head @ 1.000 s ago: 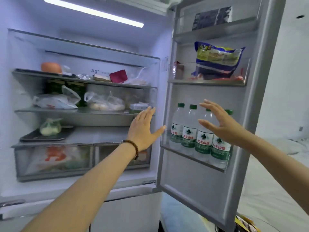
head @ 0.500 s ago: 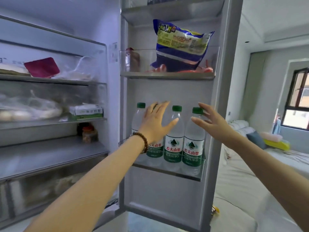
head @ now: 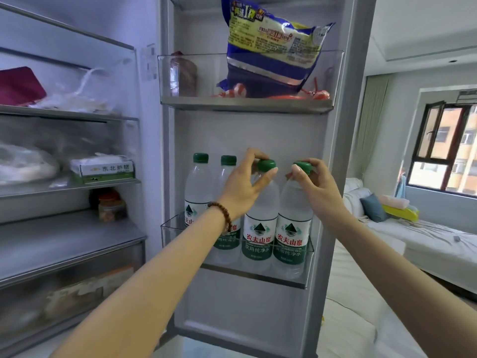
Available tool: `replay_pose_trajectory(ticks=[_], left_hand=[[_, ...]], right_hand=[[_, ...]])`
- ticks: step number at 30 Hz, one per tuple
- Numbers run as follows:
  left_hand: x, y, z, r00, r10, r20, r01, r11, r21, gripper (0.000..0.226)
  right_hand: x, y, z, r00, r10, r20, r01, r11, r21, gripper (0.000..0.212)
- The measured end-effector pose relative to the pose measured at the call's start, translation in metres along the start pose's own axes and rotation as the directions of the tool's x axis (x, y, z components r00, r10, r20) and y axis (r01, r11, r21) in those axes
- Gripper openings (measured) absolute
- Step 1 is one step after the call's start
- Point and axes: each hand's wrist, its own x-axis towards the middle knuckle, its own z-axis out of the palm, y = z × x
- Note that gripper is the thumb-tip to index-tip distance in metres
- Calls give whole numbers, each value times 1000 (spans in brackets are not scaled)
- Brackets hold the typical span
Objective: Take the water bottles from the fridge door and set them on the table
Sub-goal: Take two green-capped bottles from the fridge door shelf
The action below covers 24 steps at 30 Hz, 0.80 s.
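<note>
Water bottles (head: 258, 228) stand packed in the fridge door shelf (head: 258, 276), so the left hand (head: 242, 189) pinches one green cap (head: 267, 165) and the right hand (head: 320, 189) its neighbour's, apparently to lift both.

The four clear plastic water bottles (head: 290, 205) are showing smooth, faintly misted walls, glossy printed wrap labels (head: 258, 237) and shiny, ribbed green plastic caps (head: 200, 157). The transparent plastic door bin (head: 169, 241) around them is gleaming along its edge. The brown beaded bracelet (head: 224, 215) is looking like polished wood. The blue-and-yellow plastic food bag (head: 271, 42) is crinkling and catching glare. The white plastic door liner (head: 245, 135) is appearing matt and smooth. The white cloth sofa cover (head: 426, 241) is lying soft and creased.
</note>
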Motion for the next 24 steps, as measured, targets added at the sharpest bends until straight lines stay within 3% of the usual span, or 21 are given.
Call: replay_pose_trajectory(ticks=[3,7,13,20,24], left_hand=[[-2,2,6,990,-142,3,139,959,-247,28],[-2,3,6,981,-192,7,186,940,-287,31],[-13,20,10,982,-173,-74,139,934,-330,50],[-10,94,-13,918,-115,-379,-7,952,-305,34],[-23,145,-40,861,-113,-496,-1,975,-223,11]], right_hand=[[-3,4,0,1000,-6,-16,6,999,38,28],[-6,2,-1,1000,-11,5,11,997,76,27],[-19,-6,-4,996,-90,13,85,971,223,33],[-2,-72,-24,952,-307,8,288,900,328,13],[-3,-121,-30,898,-429,96,368,853,370,9]])
